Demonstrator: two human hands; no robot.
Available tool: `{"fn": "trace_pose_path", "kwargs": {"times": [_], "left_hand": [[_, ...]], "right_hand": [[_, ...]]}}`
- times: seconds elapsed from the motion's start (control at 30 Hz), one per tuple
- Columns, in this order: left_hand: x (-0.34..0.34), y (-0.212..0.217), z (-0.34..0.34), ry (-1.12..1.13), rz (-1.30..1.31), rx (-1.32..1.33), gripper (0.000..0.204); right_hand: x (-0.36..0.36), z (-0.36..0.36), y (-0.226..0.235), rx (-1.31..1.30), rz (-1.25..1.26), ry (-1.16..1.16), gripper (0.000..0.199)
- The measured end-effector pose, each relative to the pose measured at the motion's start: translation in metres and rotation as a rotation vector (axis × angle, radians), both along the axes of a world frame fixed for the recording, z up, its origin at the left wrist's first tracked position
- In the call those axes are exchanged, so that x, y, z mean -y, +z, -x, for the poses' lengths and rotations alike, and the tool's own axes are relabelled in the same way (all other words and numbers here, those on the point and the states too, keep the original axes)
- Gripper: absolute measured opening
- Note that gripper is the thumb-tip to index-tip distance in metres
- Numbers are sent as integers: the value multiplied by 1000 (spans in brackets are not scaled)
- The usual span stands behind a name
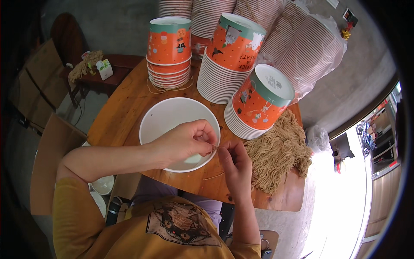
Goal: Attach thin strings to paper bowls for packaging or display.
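Observation:
A white bucket [160,115] stands mouth up on the wooden table in front of me. At its near right rim my left hand [188,141] and my right hand [236,167] meet, fingertips pinched together. Between them runs a thin tan cord [215,146], small and partly hidden by my fingers. My left forearm reaches across the bucket's near side. Right of my right hand lies a loose heap of tan cords [280,151].
Behind the bucket stand upside-down stacks of orange paper buckets: a short left stack [169,47], a tall middle stack [235,47] and a right stack [261,99]. Plastic-wrapped bucket stacks [308,47] rise farther back. A dark red bench [120,62] holds more cord and a tissue box [105,70].

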State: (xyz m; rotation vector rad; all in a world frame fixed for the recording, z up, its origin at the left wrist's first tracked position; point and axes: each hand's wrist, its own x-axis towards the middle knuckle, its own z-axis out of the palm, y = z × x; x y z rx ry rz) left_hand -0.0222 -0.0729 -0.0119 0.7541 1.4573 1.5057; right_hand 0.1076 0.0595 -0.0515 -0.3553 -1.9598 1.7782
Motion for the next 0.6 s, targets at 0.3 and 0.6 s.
{"fn": "trace_pose_path", "kwargs": {"times": [0.3,0.6], "left_hand": [[0,1,0,7,-19,115,12],[-3,-1,-2,55,-78,84,17]], "right_hand": [[1,-2,-1,-9,5,-14,11],[-1,-1,-5,-87,-265,-115,17]]}}
